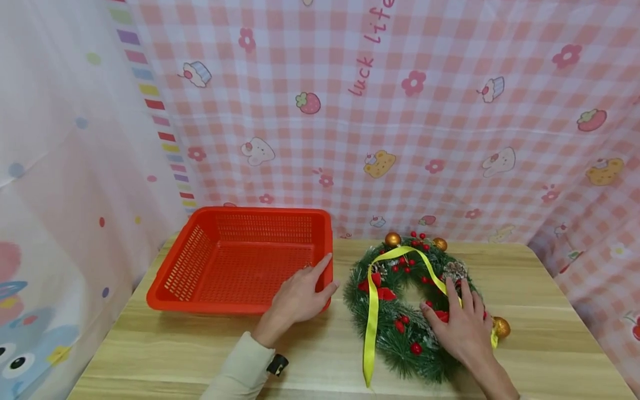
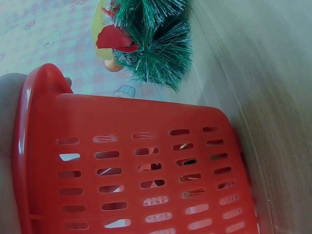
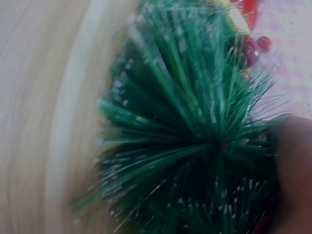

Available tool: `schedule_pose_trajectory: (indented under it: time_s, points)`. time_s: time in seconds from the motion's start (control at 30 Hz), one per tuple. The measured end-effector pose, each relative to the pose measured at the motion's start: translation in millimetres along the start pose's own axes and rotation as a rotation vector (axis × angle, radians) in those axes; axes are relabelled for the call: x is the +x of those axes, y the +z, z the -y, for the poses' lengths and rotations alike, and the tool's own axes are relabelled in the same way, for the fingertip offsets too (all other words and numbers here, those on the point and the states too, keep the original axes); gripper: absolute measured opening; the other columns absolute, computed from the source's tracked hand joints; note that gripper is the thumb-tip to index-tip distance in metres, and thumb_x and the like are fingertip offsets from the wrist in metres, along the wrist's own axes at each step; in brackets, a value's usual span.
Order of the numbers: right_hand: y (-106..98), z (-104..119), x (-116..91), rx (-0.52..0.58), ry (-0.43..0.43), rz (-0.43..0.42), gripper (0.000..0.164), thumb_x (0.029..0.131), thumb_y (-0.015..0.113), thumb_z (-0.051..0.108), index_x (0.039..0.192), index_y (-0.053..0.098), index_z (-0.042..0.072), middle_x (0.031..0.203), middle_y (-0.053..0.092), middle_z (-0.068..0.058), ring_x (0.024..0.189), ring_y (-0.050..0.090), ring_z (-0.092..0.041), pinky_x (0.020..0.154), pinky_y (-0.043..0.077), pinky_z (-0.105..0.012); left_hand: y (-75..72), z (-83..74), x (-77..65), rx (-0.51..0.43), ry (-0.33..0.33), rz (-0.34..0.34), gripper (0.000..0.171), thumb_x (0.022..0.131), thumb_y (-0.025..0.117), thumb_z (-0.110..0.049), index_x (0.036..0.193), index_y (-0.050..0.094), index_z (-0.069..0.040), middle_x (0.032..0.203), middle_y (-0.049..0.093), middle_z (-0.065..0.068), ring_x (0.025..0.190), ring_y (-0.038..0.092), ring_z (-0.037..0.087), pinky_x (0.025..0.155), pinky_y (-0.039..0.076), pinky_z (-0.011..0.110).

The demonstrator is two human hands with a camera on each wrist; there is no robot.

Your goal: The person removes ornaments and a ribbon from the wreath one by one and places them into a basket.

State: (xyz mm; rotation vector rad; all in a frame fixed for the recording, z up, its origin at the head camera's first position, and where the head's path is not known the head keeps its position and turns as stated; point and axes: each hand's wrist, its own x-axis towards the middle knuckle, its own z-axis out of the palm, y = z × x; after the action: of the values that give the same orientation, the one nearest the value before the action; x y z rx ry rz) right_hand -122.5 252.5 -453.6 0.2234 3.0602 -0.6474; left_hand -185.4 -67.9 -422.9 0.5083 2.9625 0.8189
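A red plastic basket (image 1: 240, 307) with slotted walls stands on the table, nothing inside it. My left hand (image 1: 300, 294) lies over its front right corner, index finger and thumb stretched out along the right rim. In the left wrist view that hand shows only at the left edge, beside the basket wall (image 2: 141, 117). To the right lies a green Christmas wreath (image 1: 400, 355) with red berries, red bows, pine cones and gold balls. A yellow ribbon (image 1: 371, 328) loops over it. My right hand (image 1: 462, 330) rests on the wreath's right side with fingers spread.
The wooden table (image 1: 540, 333) runs under both things. A pink checked cloth (image 1: 350, 139) hangs right behind the table, and a pale patterned curtain (image 1: 85, 183) closes off the left side. One gold ball (image 1: 501, 326) sticks out at the wreath's right.
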Motion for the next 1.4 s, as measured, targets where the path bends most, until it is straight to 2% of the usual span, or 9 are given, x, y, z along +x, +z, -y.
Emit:
schedule_pose_trajectory:
  time_s: [0.13, 0.37, 0.5, 0.7, 0.87, 1.03, 1.17, 1.23, 1.4]
  points:
    - [2, -4, 2, -0.015, -0.03, -0.001, 0.097, 0.094, 0.045, 0.069, 0.159, 0.008, 0.008, 0.161, 0.002, -0.031, 0.139, 0.009, -0.059, 0.097, 0.014, -0.081, 0.8, -0.1, -0.4, 0.002, -0.006, 0.004, 0.066, 0.098, 0.054, -0.049, 0.156, 0.033, -0.025, 0.131, 0.061, 0.018, 0.114, 0.059, 0.033, 0.093, 0.049, 0.051]
    - [-1, -12, 4, -0.004, -0.127, 0.002, 0.095, 0.094, 0.05, 0.064, 0.16, 0.009, 0.01, 0.162, 0.002, -0.028, 0.14, 0.01, -0.058, 0.096, 0.012, -0.083, -0.5, -0.3, 0.6, -0.006, -0.011, 0.014, 0.066, 0.097, 0.056, -0.045, 0.156, 0.033, -0.025, 0.109, 0.064, 0.012, 0.094, 0.058, 0.025, 0.075, 0.051, 0.042]
    - [-4, -19, 6, 0.0, -0.18, 0.017, 0.095, 0.094, 0.054, 0.061, 0.16, 0.008, 0.011, 0.162, 0.002, -0.028, 0.14, 0.011, -0.059, 0.096, 0.01, -0.083, -1.0, -1.2, 1.4, 0.002, -0.01, 0.022, 0.067, 0.097, 0.055, -0.047, 0.156, 0.032, -0.026, 0.117, 0.064, 0.014, 0.099, 0.059, 0.027, 0.078, 0.052, 0.045]
    - [-9, -28, 16, -0.024, -0.288, 0.021, 0.09, 0.094, 0.058, 0.055, 0.16, 0.013, 0.013, 0.163, 0.008, -0.025, 0.141, 0.015, -0.057, 0.097, 0.014, -0.082, -2.1, -2.0, 0.9, 0.006, -0.023, 0.037, 0.066, 0.097, 0.054, -0.049, 0.156, 0.031, -0.028, 0.131, 0.061, 0.016, 0.115, 0.059, 0.032, 0.092, 0.05, 0.051]
    - [-12, -35, 28, -0.028, -0.41, 0.003, 0.086, 0.094, 0.063, 0.05, 0.16, 0.019, 0.016, 0.163, 0.015, -0.022, 0.14, 0.022, -0.054, 0.098, 0.019, -0.08, -3.7, -0.4, 1.1, 0.005, -0.025, 0.028, 0.066, 0.097, 0.056, -0.046, 0.156, 0.032, -0.028, 0.123, 0.063, 0.014, 0.107, 0.06, 0.03, 0.086, 0.052, 0.049]
    - [-16, -37, 35, -0.018, -0.464, -0.023, 0.085, 0.092, 0.067, 0.045, 0.158, 0.024, 0.013, 0.161, 0.022, -0.022, 0.14, 0.025, -0.053, 0.105, 0.019, -0.075, -5.4, 1.6, 2.5, 0.022, -0.004, 0.024, 0.067, 0.098, 0.052, -0.05, 0.157, 0.03, -0.028, 0.126, 0.063, 0.016, 0.11, 0.061, 0.032, 0.085, 0.053, 0.049]
    - [-14, -27, 31, -0.005, -0.446, -0.074, 0.084, 0.093, 0.064, 0.048, 0.157, 0.026, 0.01, 0.159, 0.024, -0.024, 0.142, 0.02, -0.051, 0.109, 0.01, -0.073, -8.1, 3.9, 0.9, 0.051, -0.023, 0.015, 0.066, 0.098, 0.051, -0.051, 0.157, 0.03, -0.028, 0.127, 0.063, 0.016, 0.112, 0.061, 0.032, 0.086, 0.053, 0.049]
    - [-15, -23, 23, 0.023, -0.407, -0.134, 0.083, 0.093, 0.065, 0.046, 0.156, 0.027, 0.007, 0.158, 0.024, -0.027, 0.142, 0.018, -0.052, 0.109, 0.006, -0.073, -8.5, 3.1, 1.0, 0.043, -0.015, 0.015, 0.066, 0.098, 0.051, -0.051, 0.157, 0.031, -0.028, 0.126, 0.063, 0.016, 0.112, 0.061, 0.032, 0.087, 0.052, 0.05]
    - [-20, -12, -6, 0.157, -0.195, -0.247, 0.083, 0.094, 0.064, 0.043, 0.154, 0.026, -0.002, 0.154, 0.02, -0.037, 0.138, 0.018, -0.059, 0.105, 0.014, -0.074, -5.2, -1.4, 1.1, 0.018, -0.004, 0.03, 0.067, 0.098, 0.05, -0.052, 0.157, 0.03, -0.027, 0.127, 0.063, 0.016, 0.114, 0.061, 0.033, 0.091, 0.051, 0.051]
